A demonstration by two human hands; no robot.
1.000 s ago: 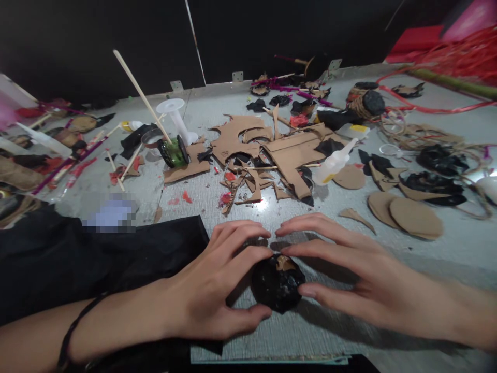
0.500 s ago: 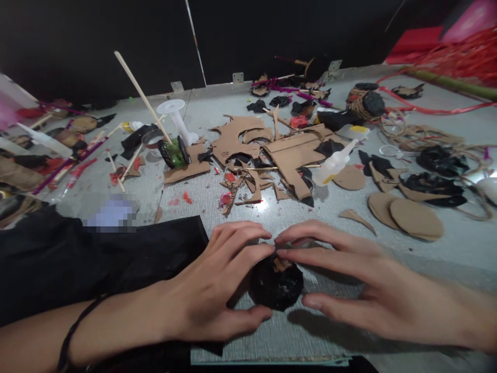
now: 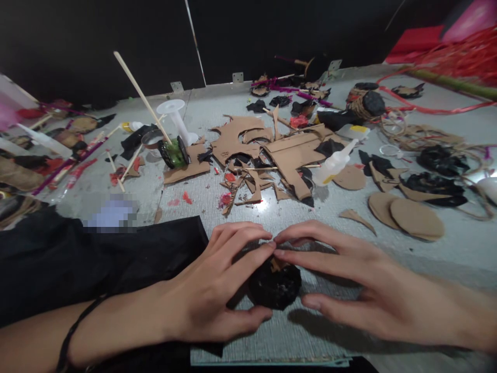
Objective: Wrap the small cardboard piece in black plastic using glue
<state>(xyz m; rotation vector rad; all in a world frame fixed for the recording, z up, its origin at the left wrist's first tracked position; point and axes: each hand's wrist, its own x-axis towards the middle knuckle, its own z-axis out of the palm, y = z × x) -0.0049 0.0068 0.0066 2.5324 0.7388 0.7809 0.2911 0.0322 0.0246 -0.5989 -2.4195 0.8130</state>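
Observation:
A small round cardboard disc wrapped in black plastic (image 3: 276,287) sits on the grey table in front of me, a scrap of bare brown cardboard showing near its far edge. My left hand (image 3: 221,282) curves round its left side, index fingertip on the far rim and thumb close to the near edge. From the other side, my right hand (image 3: 361,285) cups the same disc; its index fingertip meets the far rim and its thumb is by the right edge. The two hands' fingertips come together at the top. Part of the disc's far side is hidden under the fingers.
Torn cardboard (image 3: 287,155) and scraps litter the middle. A glue bottle (image 3: 336,163) lies beside them, cardboard circles (image 3: 416,218) to the right. Further left stand a white spool (image 3: 178,122) and a green piece with a stick (image 3: 173,154). Black sheeting (image 3: 155,254) lies under my left arm.
The wrapped disc has shifted slightly left and turned a little under my fingers. My left index fingertip and the right fingertips are now closer together.

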